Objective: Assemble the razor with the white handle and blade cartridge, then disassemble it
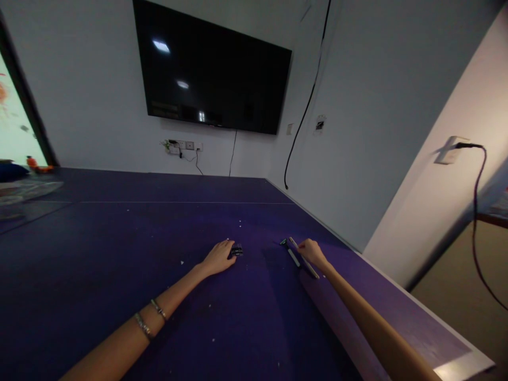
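Note:
My left hand (216,257) reaches over the purple table top (178,328), its thumb and fingers closed on a small black object (237,250) whose kind I cannot make out. To the right, my right hand (313,253) has its fingers closed on a long, slim, pale stick-like thing (311,269). Just left of that lies a razor-like tool (293,257), with a small crosswise head at its far end and a pale grip on its handle. My right fingertips hide part of the slim thing.
Small white scraps are scattered over the table. A blurred clear plastic item (32,190) lies at the far left, with an orange thing (37,165) behind it. A black cable (305,111) hangs by the wall, right of a television (210,69). The table's right edge (420,307) runs diagonally.

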The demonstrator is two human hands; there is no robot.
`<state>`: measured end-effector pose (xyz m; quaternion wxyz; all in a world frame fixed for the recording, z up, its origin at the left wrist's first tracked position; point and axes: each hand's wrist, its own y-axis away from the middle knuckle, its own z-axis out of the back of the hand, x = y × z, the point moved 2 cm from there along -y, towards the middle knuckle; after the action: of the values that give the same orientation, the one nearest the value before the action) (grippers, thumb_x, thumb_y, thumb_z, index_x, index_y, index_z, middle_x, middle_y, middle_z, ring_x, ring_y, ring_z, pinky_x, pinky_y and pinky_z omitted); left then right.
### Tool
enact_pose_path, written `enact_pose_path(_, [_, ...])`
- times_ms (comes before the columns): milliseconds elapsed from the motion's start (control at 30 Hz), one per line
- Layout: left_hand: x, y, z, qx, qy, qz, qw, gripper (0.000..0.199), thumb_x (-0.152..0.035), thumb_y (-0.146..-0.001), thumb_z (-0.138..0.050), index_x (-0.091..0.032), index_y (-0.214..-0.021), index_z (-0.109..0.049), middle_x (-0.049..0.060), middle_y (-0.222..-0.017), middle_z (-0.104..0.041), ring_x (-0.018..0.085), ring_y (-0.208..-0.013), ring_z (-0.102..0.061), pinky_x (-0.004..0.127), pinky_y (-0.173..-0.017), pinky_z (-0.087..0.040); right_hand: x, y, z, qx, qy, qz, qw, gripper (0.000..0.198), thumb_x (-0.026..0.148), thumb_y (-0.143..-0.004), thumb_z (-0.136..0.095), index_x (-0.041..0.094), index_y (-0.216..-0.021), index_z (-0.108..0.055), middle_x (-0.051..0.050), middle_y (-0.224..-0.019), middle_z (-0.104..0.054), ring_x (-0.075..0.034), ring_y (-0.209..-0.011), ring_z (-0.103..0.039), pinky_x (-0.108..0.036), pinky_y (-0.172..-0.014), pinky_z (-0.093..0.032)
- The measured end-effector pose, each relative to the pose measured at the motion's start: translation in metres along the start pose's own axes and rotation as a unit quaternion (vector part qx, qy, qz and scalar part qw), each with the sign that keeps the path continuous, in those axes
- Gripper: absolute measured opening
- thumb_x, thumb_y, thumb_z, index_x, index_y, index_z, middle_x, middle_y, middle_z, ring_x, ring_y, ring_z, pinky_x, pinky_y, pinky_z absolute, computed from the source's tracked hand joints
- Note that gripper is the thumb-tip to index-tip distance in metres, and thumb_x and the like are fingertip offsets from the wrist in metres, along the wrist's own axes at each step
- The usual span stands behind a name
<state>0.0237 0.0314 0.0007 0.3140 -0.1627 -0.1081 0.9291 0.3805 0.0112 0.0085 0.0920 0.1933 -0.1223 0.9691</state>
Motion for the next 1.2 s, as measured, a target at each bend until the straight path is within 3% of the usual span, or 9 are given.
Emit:
enact_pose_path(333, [0.002, -0.002, 0.0, -0.014, 0.021, -0.007, 1.0, 0.045, -0.028, -0.078, -0.045, -0.011, -0.12, -0.046, 0.015, -0.122, -0.054, 0.025, -0.113, -0.049, 0.039, -0.098, -0.036, 0.001, 0.001, -0.004, 0.008, 0.026, 0.019, 0.999, 0.015, 0.015, -0.068, -0.054, 0.014, -0.064, -0.069, -0.007, -0.064, -0.066, -0.019, -0.063, -0.062, -0.02, -0.049, -0.035])
enact_pose_path(533, [0.002, -0.001, 0.004, -0.033, 0.079, 0.006, 0.996, 0.044, -0.028, -0.076, -0.051, -0.012, -0.116, -0.05, 0.013, -0.119, -0.056, 0.024, -0.111, -0.051, 0.037, -0.097, -0.037, 0.005, 0.004, 0.01, -0.003, 0.029, 0.038, 0.999, 0.019, 0.018, -0.071, -0.052, 0.012, -0.063, -0.068, -0.007, -0.059, -0.064, -0.019, -0.06, -0.061, -0.021, -0.05, -0.035])
enact_pose_path(667, [-0.01, 0.001, 0.015, -0.067, 0.129, 0.001, 0.989, 0.044, -0.028, -0.075, -0.055, -0.015, -0.117, -0.049, 0.01, -0.119, -0.055, 0.021, -0.111, -0.05, 0.036, -0.099, -0.035, 0.018, 0.004, 0.028, -0.013, 0.013, 0.061, 0.998, 0.024, 0.021, -0.074, -0.051, 0.012, -0.085, -0.07, -0.008, -0.071, -0.067, -0.02, -0.069, -0.062, -0.022, -0.057, -0.041])
enact_pose_path(767, [-0.03, 0.001, 0.023, -0.061, 0.148, -0.027, 0.987, 0.046, -0.029, -0.074, -0.057, -0.017, -0.118, -0.048, 0.009, -0.119, -0.055, 0.021, -0.111, -0.049, 0.037, -0.099, -0.035, 0.043, 0.009, 0.038, 0.006, -0.023, 0.126, 0.992, 0.039, 0.027, -0.072, -0.057, 0.016, -0.109, -0.062, -0.007, -0.09, -0.067, -0.018, -0.076, -0.061, -0.024, -0.068, -0.045])
enact_pose_path(833, [-0.046, 0.002, 0.026, -0.056, 0.157, -0.057, 0.984, 0.049, -0.03, -0.074, -0.059, -0.018, -0.12, -0.046, 0.008, -0.122, -0.054, 0.021, -0.114, -0.048, 0.036, -0.099, -0.035, 0.065, 0.019, 0.042, 0.05, -0.076, 0.21, 0.974, 0.06, 0.032, -0.068, -0.064, 0.016, -0.124, -0.05, -0.009, -0.103, -0.063, -0.018, -0.081, -0.06, -0.028, -0.073, -0.046])
enact_pose_path(967, [-0.07, 0.004, 0.029, -0.044, 0.167, -0.074, 0.982, 0.053, -0.032, -0.074, -0.06, -0.018, -0.123, -0.044, 0.009, -0.126, -0.051, 0.022, -0.116, -0.046, 0.037, -0.1, -0.034, 0.105, 0.048, 0.047, 0.146, -0.103, 0.294, 0.939, 0.085, 0.044, -0.06, -0.071, 0.02, -0.134, -0.037, -0.012, -0.121, -0.051, -0.021, -0.095, -0.057, -0.036, -0.082, -0.046])
enact_pose_path(1100, [-0.085, 0.009, 0.034, -0.026, 0.172, -0.085, 0.981, 0.057, -0.035, -0.075, -0.059, -0.02, -0.126, -0.04, 0.009, -0.126, -0.05, 0.023, -0.116, -0.046, 0.039, -0.099, -0.035, 0.13, 0.072, 0.048, 0.187, -0.056, 0.359, 0.913, 0.083, 0.044, -0.056, -0.074, 0.021, -0.129, -0.042, -0.012, -0.122, -0.05, -0.026, -0.111, -0.048, -0.041, -0.093, -0.038])
enact_pose_path(1200, [-0.091, 0.012, 0.039, -0.018, 0.167, -0.088, 0.982, 0.056, -0.034, -0.076, -0.057, -0.021, -0.127, -0.037, 0.009, -0.128, -0.048, 0.024, -0.117, -0.045, 0.04, -0.1, -0.034, 0.138, 0.078, 0.047, 0.178, -0.063, 0.388, 0.902, 0.071, 0.041, -0.06, -0.072, 0.023, -0.124, -0.047, -0.008, -0.115, -0.054, -0.024, -0.108, -0.049, -0.039, -0.092, -0.039])
